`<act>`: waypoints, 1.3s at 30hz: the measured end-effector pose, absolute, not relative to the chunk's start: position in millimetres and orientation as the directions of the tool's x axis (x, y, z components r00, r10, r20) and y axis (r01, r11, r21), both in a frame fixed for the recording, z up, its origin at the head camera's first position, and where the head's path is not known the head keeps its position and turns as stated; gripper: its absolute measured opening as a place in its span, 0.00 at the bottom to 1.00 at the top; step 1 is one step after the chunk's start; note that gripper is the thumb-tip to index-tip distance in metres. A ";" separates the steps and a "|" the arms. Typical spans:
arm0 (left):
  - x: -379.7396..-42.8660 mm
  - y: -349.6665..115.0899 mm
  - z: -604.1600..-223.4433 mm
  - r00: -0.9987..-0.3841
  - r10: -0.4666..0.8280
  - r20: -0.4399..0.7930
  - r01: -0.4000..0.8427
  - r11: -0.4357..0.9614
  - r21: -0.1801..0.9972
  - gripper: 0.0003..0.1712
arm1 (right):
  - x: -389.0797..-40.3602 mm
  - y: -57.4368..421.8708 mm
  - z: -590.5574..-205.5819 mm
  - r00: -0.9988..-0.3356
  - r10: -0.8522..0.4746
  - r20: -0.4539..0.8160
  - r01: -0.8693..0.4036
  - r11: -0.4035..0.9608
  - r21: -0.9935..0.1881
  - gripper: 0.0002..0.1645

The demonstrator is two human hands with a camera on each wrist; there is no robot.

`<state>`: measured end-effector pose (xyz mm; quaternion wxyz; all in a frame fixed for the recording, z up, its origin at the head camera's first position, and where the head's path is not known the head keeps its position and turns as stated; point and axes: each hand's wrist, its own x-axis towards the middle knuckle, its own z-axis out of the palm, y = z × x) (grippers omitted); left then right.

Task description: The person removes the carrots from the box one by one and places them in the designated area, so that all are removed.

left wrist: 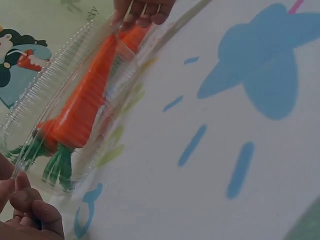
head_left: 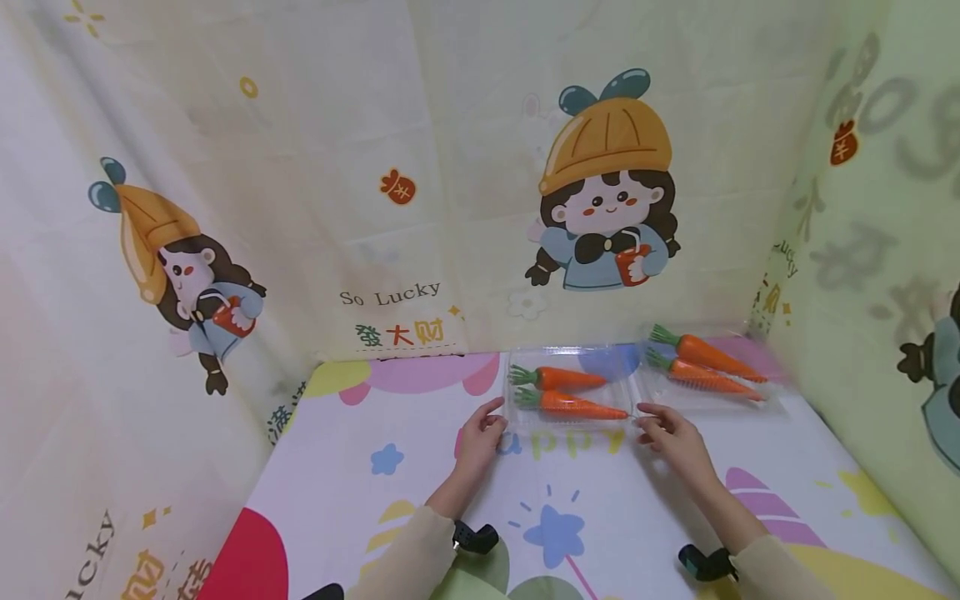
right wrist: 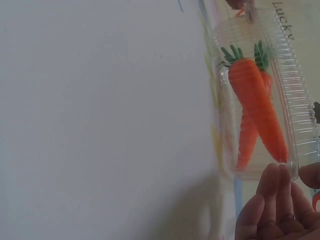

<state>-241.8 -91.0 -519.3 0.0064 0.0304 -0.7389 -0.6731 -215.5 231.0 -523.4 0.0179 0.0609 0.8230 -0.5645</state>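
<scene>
A clear plastic box (head_left: 620, 393) lies toward the back of the table, with two orange carrots (head_left: 572, 379) inside, their green tops to the left. My left hand (head_left: 480, 437) pinches the box's left end; in the left wrist view its fingers (left wrist: 39, 207) and thumb meet at the rim near the green tops. At the opposite end, my right hand (head_left: 675, 440) holds the box near the carrot tips. The right wrist view shows the right fingers (right wrist: 270, 187) under that end and the thumb at its edge. The ridged lid side (right wrist: 299, 97) faces the backdrop.
Just right of the held box is a second clear plastic box (head_left: 663, 396) containing two carrots (head_left: 708, 357). A patterned cloth backdrop (head_left: 465, 208) rises directly behind both, and another cloth wall (head_left: 862, 333) stands on the right. The white tabletop (head_left: 420, 492) carries colourful prints.
</scene>
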 end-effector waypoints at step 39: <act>-188.9 -128.7 -530.1 -0.997 0.077 -0.025 -0.023 0.024 0.999 0.33 | -161.0 210.0 -515.0 -0.973 0.058 -0.225 0.226 -0.001 -0.974 0.35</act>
